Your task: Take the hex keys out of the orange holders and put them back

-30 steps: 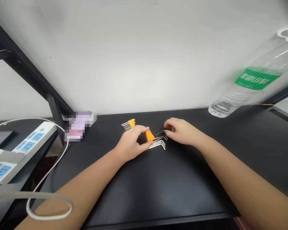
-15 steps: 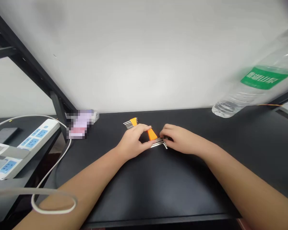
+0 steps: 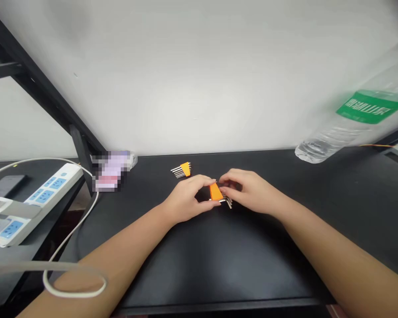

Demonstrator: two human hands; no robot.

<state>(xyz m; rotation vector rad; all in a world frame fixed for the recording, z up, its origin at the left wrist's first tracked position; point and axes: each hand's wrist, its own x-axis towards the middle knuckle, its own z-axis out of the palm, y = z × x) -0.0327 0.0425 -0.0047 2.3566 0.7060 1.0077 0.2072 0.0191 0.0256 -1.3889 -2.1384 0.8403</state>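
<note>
An orange hex key holder [image 3: 216,192] with several silver hex keys [image 3: 229,202] in it lies between my two hands, just over the black tabletop. My left hand [image 3: 189,199] grips it from the left, thumb along the near edge and fingers along the far edge. At its right side, my right hand [image 3: 243,187] is closed with curled fingertips against the holder and the key ends; exactly what they pinch is partly hidden. Behind my left hand lies a second orange hex key set [image 3: 185,169], its bent ends toward the right.
A large water bottle [image 3: 368,108] with a green label stands at the back right by the white wall. On the left are a power strip [image 3: 43,198], a white cable [image 3: 73,225], a blurred purple packet [image 3: 112,170] and a black metal frame [image 3: 81,148].
The held hex key set has shifted slightly right, and the keys now sit closer in under the holder. My right fingertips have moved from the key ends up against the holder.
</note>
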